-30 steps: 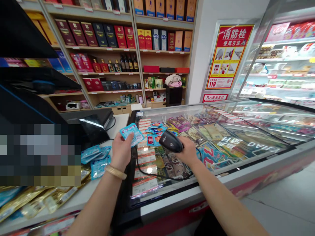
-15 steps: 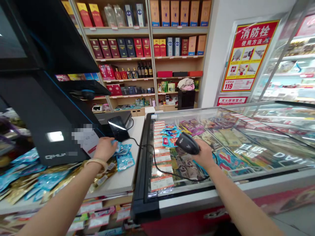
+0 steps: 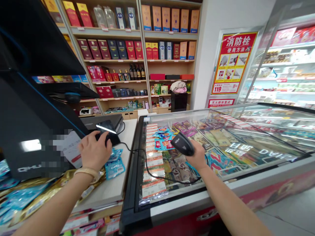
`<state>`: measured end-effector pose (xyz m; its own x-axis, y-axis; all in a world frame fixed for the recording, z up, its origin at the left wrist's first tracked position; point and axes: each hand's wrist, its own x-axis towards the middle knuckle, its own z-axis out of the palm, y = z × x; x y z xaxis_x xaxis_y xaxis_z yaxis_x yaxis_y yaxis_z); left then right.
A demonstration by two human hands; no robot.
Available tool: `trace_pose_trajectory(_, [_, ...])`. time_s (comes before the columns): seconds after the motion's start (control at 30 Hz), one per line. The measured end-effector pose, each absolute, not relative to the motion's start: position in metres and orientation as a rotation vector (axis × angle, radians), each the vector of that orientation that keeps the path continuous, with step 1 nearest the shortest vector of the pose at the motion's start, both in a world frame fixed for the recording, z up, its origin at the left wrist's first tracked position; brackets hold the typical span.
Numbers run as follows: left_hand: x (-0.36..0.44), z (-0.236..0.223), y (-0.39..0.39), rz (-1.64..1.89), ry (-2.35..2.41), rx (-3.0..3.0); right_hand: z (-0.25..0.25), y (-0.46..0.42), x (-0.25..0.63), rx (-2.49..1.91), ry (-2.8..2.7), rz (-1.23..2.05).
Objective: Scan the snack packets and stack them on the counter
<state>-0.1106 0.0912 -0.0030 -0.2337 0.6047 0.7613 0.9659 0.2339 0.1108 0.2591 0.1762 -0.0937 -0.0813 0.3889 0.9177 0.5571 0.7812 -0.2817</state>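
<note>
My right hand (image 3: 198, 155) is wrapped round a black barcode scanner (image 3: 182, 144) above the glass lid of a chest freezer. The scanner's head points left, near several small blue and red snack packets (image 3: 162, 139) lying on the lid. On the left, my left hand (image 3: 94, 150) hovers palm down over the counter with its fingers spread, holding nothing that I can see. Just beyond its fingertips stands a tilted black screen device (image 3: 107, 131). Blue snack packets (image 3: 115, 168) lie beside this hand on the white counter.
A dark checkout terminal (image 3: 46, 131) rises at the left, with gold and blue packets (image 3: 27, 200) heaped in front. The scanner's black cable (image 3: 157, 177) loops across the freezer's glass lid (image 3: 221, 137). Shelves of boxes and bottles (image 3: 110, 49) stand behind.
My left hand has lifted off the blue packets, and its fingers have spread near the black screen device. My right hand still grips the scanner. The view has shifted slightly right.
</note>
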Motion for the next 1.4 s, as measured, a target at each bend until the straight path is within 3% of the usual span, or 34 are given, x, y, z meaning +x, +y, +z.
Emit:
trace_pose_trajectory(0.2, [-0.037, 0.002, 0.117, -1.053, -1.573, -1.692, -0.089, 0.174, 0.259, -0.74, -1.58, -0.188])
trace_pose_trajectory(0.5, [0.059, -0.052, 0.172, -0.842, -1.531, -2.231, -0.087, 0.176, 0.257, -0.749, -1.565, -0.137])
trace_pose_trajectory(0.73, [0.073, -0.079, 0.188, -0.483, -1.799, -2.352, -0.084, 0.175, 0.256, -0.746, -1.581, -0.111])
trace_pose_trajectory(1.4, [0.095, -0.049, 0.159, 0.001, -1.878, -2.447, -0.089, 0.176, 0.257, -0.766, -1.594, -0.074])
